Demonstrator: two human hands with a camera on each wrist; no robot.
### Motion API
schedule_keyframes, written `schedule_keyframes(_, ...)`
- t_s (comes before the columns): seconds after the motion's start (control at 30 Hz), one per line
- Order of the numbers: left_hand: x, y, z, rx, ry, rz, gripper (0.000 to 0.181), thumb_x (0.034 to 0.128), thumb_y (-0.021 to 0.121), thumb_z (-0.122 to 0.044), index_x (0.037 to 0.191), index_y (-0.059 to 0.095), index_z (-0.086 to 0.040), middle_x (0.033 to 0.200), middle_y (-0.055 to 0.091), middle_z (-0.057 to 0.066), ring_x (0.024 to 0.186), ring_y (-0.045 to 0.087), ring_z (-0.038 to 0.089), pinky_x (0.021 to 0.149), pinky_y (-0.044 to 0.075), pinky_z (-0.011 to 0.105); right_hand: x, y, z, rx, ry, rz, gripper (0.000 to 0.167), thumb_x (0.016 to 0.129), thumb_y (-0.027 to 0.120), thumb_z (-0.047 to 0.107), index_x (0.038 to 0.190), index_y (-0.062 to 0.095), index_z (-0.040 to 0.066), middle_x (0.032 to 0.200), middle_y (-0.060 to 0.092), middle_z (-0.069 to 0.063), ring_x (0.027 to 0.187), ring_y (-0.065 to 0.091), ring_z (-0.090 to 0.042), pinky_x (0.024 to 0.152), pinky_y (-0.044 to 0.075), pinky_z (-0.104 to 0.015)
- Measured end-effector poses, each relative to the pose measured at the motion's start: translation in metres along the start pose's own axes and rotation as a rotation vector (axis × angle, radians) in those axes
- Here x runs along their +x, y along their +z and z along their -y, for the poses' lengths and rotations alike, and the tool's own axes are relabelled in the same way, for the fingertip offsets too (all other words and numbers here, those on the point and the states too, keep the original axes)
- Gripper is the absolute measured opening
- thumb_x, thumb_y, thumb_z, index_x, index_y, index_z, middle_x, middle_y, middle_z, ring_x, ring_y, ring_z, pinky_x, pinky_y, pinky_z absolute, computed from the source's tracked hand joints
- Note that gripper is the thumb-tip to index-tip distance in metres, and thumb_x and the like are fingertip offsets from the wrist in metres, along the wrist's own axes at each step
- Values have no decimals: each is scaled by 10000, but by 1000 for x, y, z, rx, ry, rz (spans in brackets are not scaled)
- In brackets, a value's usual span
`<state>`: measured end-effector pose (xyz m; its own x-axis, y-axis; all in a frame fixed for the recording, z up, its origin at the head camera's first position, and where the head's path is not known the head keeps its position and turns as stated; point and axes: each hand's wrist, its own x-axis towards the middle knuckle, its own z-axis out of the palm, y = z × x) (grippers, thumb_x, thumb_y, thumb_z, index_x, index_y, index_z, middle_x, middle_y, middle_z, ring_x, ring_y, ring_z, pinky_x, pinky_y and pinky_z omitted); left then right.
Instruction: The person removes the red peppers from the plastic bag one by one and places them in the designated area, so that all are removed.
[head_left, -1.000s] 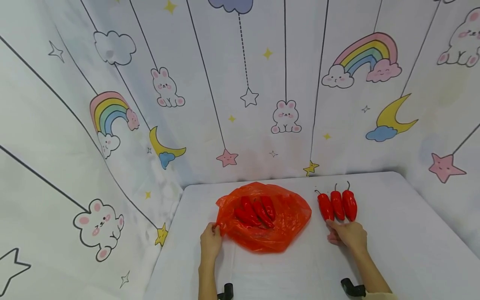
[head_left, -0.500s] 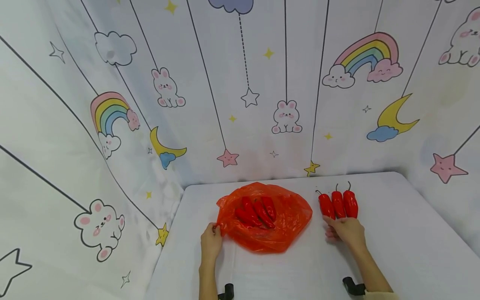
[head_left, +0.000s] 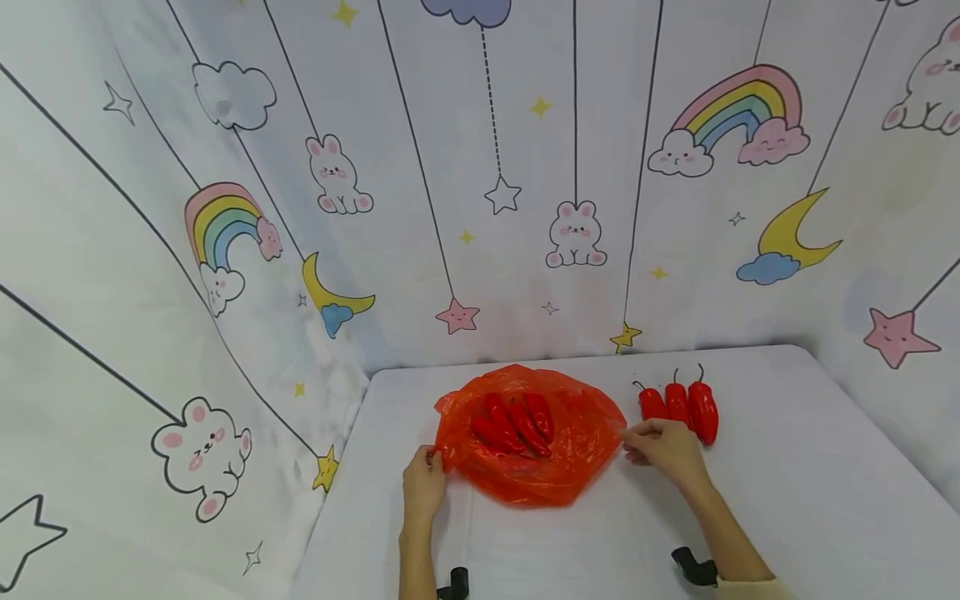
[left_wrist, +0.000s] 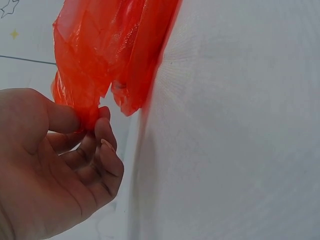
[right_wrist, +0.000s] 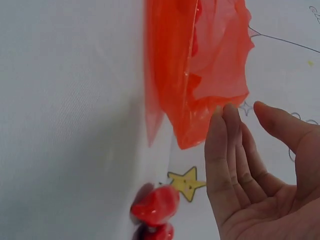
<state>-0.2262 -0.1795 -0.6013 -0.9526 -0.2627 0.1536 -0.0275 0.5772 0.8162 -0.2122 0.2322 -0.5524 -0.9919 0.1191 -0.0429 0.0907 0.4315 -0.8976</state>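
Left hand (head_left: 425, 479) has a fold of the thin red-orange plastic bag (head_left: 577, 458) pinched btwn thumb & fingers at the bag's left edge; in the left wrist view the film bunches up right at the grip. The right hand (head_left: 663, 450) is at the bag's right edge, fingers nearly straight w/ thumb apart from them, gripping nothing afaict; whether a fingertip touches the film, can't tell. Bag sits toward the far side of the white tabletop (head_left: 795, 467), approx. four red peppers (head_left: 528, 429) lying together in it, exact no. unclear. Three loose peppers (head_left: 678, 400) lie in a row just right of the bag, stems pointing to the far side; right hand hides the near ends of the left two, rightmost is in full view. Step in hand, my guess: getting hold of the bag's edge on both sides, left done, right not yet. Next move prob. calls for right thumb & fingers to close in a light pinch on the right edge, film only, w/ the left side held steady so the bag doesn't slide or roll its contents. Poss. snag: film looks floppy, so the edge could fold or slip away; loose ones are v. near the right hand too & could get nudged.
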Motion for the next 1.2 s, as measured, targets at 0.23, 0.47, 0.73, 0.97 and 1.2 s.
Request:
schedule_keyframes(0.23,-1,0,-1,1,1,-9,140,1035,576,-62,1090,677,18,855,656,84,740,585,201,678,510,345,2,27,9,-65,-89,16,366,927,802,368,1096,767,45,867,756,-61,768,735,-204,680,594,-264)
schedule_keyframes(0.47,-2,-1,-3,-7,3,-11,140,1036,577,-57,1091,676,24,851,653,90,742,582,206,683,512,347,3,53,21,-113,-136,11,278,901,831,335,1043,785,100,845,738,-1,769,674,-180,657,572,-268)
schedule_keyframes(0.73,-1,0,-2,-1,1,-6,156,1043,568,-61,1119,673,26,871,658,98,754,590,211,695,529,355,2,80,32,-92,-142,30,213,878,854,182,1043,780,70,900,754,-8,807,699,-165,713,607,-305)
schedule_keyframes(0.97,1,1,-1,-13,5,-6,152,1039,574,-61,1103,680,26,870,665,97,755,591,215,700,518,364,4,98,33,-94,-122,42,285,853,873,157,1099,762,66,924,753,5,789,681,-149,709,607,-315)
schedule_keyframes(1.2,-1,0,-2,-8,21,-6,142,1033,574,-50,1093,676,27,850,664,91,713,588,190,647,505,337,5,111,29,-104,-107,80,348,827,890,184,1119,746,61,899,738,-9,703,636,-159,656,579,-302)
